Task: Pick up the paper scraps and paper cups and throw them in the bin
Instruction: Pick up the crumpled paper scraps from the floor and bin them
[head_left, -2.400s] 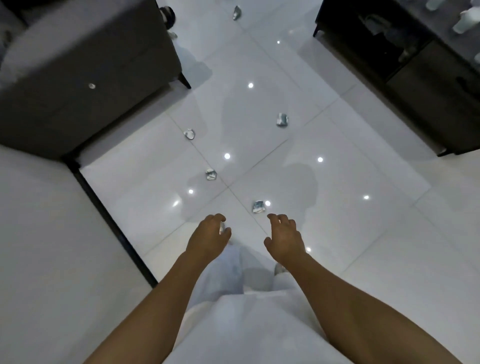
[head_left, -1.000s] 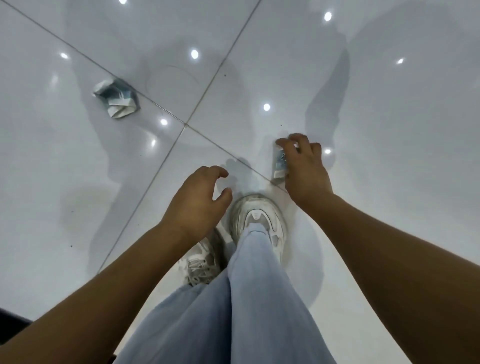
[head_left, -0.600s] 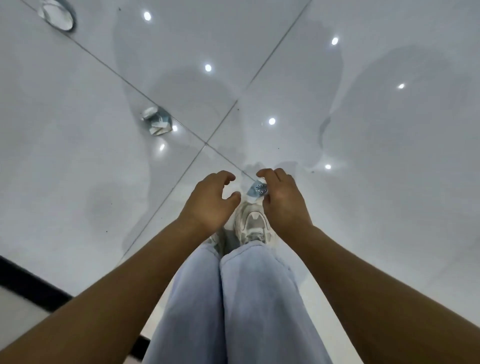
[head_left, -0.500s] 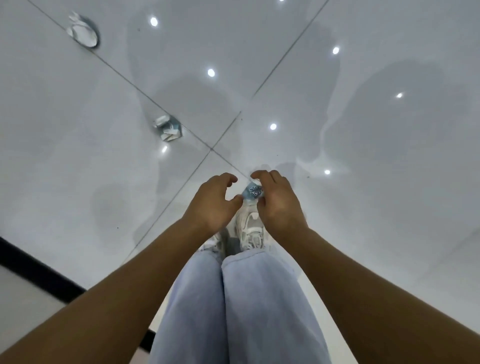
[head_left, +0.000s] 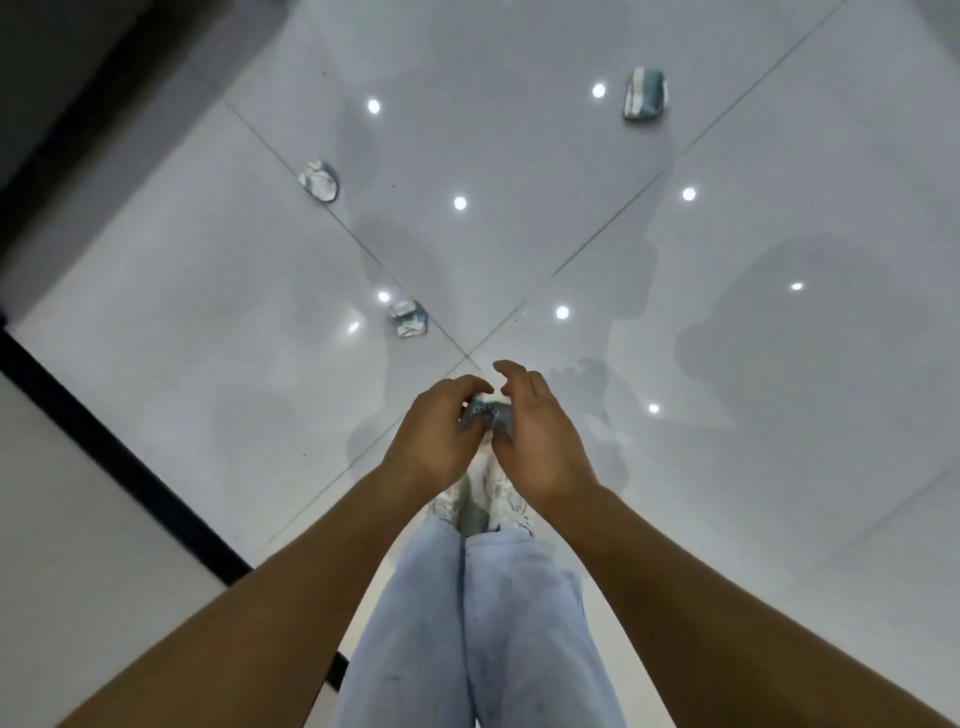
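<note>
Here the crumpled paper cup (head_left: 485, 414) is held between the left hand (head_left: 441, 436) and right hand (head_left: 535, 441); it should be gripped firmly before other scraps are picked up.

Glossy tiled floor (head_left: 779, 467) — pale jeans (head_left: 483, 623), white sneakers (head_left: 498, 499).

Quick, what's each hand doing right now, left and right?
Left hand: fingers curled round the crumpled paper cup.
Right hand: thumb touches the same cup; fingers loosely curled above it.
</note>
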